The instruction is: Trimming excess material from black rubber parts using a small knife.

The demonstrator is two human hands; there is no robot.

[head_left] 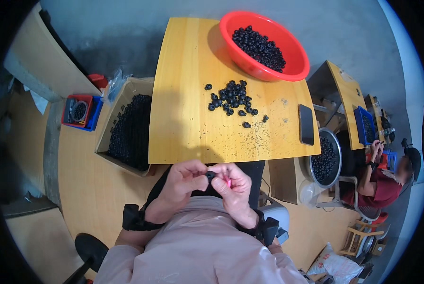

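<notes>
Just off the front edge of the wooden table, both my hands meet in front of my body. Between the fingertips of my left hand is a small round black part, which my right hand also touches. My right hand grips a small pink tool; its shape is mostly hidden by the fingers. Beyond my hands lies a loose pile of black knob-like parts, with black crumbs scattered over the tabletop.
A red basin of black parts stands at the table's far right. A phone lies by the right edge. Left is a cardboard box of black pieces; right, a metal bowl. Another person sits at a table farther right.
</notes>
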